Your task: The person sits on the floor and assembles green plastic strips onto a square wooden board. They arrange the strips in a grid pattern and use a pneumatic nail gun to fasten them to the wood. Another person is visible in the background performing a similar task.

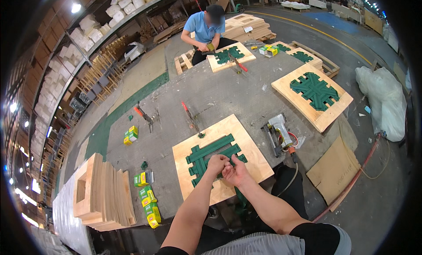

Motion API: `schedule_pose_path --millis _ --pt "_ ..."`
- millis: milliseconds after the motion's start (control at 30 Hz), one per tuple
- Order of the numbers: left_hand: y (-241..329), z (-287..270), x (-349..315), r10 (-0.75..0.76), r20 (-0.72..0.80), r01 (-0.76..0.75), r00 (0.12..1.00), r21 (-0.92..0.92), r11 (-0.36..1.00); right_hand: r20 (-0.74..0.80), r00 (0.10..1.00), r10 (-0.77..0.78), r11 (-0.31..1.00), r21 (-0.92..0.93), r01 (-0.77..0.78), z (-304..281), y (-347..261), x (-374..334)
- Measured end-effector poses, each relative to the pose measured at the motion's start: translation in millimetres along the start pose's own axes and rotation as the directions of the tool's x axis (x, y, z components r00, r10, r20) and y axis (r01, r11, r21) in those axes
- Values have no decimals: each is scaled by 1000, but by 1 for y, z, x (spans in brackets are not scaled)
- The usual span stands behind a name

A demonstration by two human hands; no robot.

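Observation:
A square wooden panel [255, 165] lies on the work table in front of me, with green webbing straps [215, 145] laid across it in a crossing pattern. Over the straps, my left hand [217, 164] and my right hand [236, 172] meet, fingers curled and pinched together. What they pinch is hidden by the fingers. A loose green strap [240, 198] hangs past the panel's near edge, below my right wrist. Right of the panel rests a staple gun [279, 134] with an air hose. Red-handled tools [187, 111] lie beyond the panel's far side.
Green and yellow boxes [148, 198] line the table's left, beside a stack of wooden frames [103, 193]. Another panel with woven green straps [312, 94] lies at the right. Across the table, a person in a blue shirt [204, 28] works on a similar panel [231, 57].

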State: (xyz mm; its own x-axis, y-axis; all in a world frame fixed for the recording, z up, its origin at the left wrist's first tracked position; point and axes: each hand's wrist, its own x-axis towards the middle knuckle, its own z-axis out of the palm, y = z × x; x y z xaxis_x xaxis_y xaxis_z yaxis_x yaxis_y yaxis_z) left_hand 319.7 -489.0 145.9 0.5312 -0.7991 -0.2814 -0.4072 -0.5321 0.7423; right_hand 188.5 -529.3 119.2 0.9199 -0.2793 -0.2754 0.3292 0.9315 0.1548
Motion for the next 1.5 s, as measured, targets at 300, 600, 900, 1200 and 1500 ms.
schedule_pose_path --millis 300,600,900,1200,1500 --pt "6 -46 20 -246 -203 171 948 -329 929 -185 964 -194 674 -739 -6 5 21 -70" --pt "16 -53 40 155 -137 -110 978 288 951 -163 936 -311 354 -934 -45 4 7 -93" --pt "13 -48 65 252 -147 -200 956 298 933 -95 972 -213 381 -925 -7 4 9 -83" --pt "3 -41 82 202 -88 -180 975 207 962 -176 979 -107 854 -520 0 37 -13 44" --pt "-15 -53 96 76 -186 -80 980 -13 997 42 999 -28 998 54 26 27 -22 108"
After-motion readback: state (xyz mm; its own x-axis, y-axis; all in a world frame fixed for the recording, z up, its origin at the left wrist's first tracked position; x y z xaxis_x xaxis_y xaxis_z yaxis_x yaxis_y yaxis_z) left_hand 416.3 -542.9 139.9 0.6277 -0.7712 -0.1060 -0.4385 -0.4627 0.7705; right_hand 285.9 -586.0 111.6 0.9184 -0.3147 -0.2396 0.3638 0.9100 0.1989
